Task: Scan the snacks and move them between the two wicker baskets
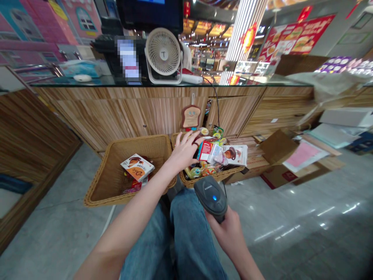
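Note:
My left hand (185, 149) reaches over the right wicker basket (186, 182), its fingers spread above the packages at the left side. Beside its fingertips lies a red and blue box (205, 151). Farther right in that basket rests a white box with a brown picture (235, 154), among several small colourful packs. In my right hand (229, 229) is a dark barcode scanner (211, 196) with a blue light on, held in front of the basket. The left wicker basket (100, 186) contains a white and orange box (137, 167) and some red packs.
A wooden counter (122, 112) runs behind the baskets, carrying a white fan (163, 56), a dark monitor (150, 13) and a tissue pack (78, 68). A bread-shaped board (191, 116) hangs on its front. Open cardboard boxes (279, 175) stand on the floor to the right.

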Demonstrator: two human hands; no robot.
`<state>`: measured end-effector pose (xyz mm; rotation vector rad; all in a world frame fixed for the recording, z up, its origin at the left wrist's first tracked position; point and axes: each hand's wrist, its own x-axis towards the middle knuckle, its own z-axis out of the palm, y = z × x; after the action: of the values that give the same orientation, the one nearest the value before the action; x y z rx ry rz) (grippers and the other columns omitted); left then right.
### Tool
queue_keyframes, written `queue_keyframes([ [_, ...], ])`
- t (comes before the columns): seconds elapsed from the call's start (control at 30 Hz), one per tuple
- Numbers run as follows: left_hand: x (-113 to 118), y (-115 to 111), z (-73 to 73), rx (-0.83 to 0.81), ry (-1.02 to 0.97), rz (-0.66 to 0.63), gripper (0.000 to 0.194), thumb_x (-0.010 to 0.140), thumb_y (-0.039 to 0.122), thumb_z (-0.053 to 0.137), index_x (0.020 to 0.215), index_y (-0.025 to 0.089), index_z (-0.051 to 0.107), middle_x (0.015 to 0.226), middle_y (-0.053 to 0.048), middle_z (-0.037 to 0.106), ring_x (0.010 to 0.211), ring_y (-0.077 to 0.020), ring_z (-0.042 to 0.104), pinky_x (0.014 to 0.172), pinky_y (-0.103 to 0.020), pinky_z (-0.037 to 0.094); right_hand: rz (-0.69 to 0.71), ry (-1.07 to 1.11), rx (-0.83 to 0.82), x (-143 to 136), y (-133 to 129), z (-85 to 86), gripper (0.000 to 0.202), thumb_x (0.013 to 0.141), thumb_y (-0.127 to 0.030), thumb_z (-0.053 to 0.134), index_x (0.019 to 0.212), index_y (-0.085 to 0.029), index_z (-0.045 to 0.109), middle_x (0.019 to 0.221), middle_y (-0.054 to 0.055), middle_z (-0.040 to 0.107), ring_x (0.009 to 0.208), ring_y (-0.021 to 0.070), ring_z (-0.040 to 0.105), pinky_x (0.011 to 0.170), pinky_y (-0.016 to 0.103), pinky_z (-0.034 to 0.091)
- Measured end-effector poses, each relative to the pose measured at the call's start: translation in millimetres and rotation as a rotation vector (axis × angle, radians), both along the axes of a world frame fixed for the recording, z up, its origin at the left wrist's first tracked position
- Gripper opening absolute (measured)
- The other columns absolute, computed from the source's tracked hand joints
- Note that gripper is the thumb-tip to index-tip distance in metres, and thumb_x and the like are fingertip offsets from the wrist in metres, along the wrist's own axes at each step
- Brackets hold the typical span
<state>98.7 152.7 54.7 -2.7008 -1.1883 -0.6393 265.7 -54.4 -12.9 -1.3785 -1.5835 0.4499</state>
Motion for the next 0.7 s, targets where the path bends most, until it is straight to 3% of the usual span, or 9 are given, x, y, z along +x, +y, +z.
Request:
queue_keyframes([
  [0.3, -65.8, -43.1, -2.3, 0.007, -0.124, 0.126, 0.091, 0.078, 0.033, 0.089, 0.156, 0.031, 0.042, 0.167, -0.014, 0.04, 0.155, -0.0375, 0.033, 0.128, -0.064, 0.017, 0.026, 0.038, -0.05, -5.6, 0.2, 0.1, 0.015, 0.088, -0.031, 0.062, 0.085, -0.019, 0.071, 0.064, 0.001, 0.072, 0.059, 0.0214, 0.07, 0.058, 0.024, 0.056],
  [0.4, -92.2, -58.9, -14.7, -0.007, -0.177, 0.186, 0.086, 0.08, 0.035, 0.087, 0.154, 0.031, 0.044, 0.165, -0.013, 0.043, 0.154, -0.0363, 0.036, 0.128, -0.061, 0.018, 0.032, 0.038, -0.071, -7.9, -0.4, -1.4, 0.016, 0.088, -0.031, 0.062, 0.082, -0.019, 0.07, 0.063, 0.001, 0.07, 0.058, 0.0212, 0.069, 0.057, 0.024, 0.054],
  [0.53, -122.9, -70.8, -36.7, -0.069, -0.294, 0.263, 0.084, 0.082, 0.037, 0.085, 0.154, 0.032, 0.043, 0.162, -0.013, 0.047, 0.149, -0.0348, 0.042, 0.123, -0.057, 0.029, 0.046, 0.048, -0.097, -11.8, 0.3, -3.3, 0.017, 0.089, -0.032, 0.062, 0.082, -0.019, 0.07, 0.066, 0.002, 0.072, 0.059, 0.0208, 0.069, 0.057, 0.024, 0.053],
  [0.7, -140.7, -75.3, -56.8, -0.12, -0.389, 0.292, 0.08, 0.086, 0.038, 0.083, 0.154, 0.034, 0.041, 0.16, -0.013, 0.047, 0.147, -0.0331, 0.045, 0.122, -0.054, 0.032, 0.087, 0.112, -0.162, -17.8, 3.8, -4.4, 0.019, 0.09, -0.035, 0.063, 0.085, -0.018, 0.07, 0.067, 0.003, 0.073, 0.062, 0.0221, 0.07, 0.056, 0.025, 0.053],
])
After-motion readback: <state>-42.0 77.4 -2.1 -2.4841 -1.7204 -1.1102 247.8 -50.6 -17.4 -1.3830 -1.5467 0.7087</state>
